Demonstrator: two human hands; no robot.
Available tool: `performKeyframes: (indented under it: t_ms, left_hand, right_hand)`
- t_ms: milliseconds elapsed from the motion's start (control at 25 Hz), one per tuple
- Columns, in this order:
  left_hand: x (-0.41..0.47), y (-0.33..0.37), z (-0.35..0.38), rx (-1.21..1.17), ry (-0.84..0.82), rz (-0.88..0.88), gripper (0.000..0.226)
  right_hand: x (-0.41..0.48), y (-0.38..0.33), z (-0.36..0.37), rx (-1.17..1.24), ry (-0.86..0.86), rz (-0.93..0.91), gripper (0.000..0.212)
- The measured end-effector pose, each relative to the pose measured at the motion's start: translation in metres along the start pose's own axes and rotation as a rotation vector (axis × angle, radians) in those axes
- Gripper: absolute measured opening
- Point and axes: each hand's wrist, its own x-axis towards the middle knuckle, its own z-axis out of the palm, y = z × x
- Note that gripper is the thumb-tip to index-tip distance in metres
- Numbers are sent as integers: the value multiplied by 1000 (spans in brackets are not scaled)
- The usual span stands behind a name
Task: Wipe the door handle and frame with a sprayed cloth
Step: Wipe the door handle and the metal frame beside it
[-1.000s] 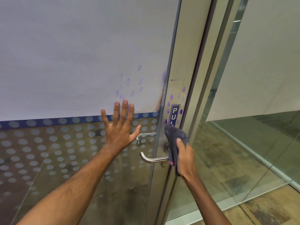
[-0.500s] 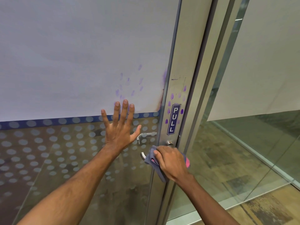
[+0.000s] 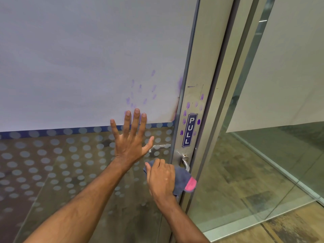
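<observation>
Clearly, "PULL" sign (image 3: 189,130) on frame (image 3: 201,67); right hand (image 3: 162,178) grips cloth (image 3: 183,180).

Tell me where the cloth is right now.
In the head view, the cloth is bunched in the right hand, wrapped over the door handle, below the PULL sign, lower centre-right.

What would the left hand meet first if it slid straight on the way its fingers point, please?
The left hand lies flat on the glass door, fingers pointing up. Sliding on, the fingertips would likely first reach the purple smudges on the white film just above them.
</observation>
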Motion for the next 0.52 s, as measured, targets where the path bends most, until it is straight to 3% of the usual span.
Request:
performKeyframes:
  t_ms: [120,520]
  left_hand:
    - [0,0,0,-8,2,1,93]
    - [0,-1,3,4,19,3,95]
  right_hand:
    - [0,7,4,52,29,-29,34]
    - [6,127,46,301,249,-522,52]
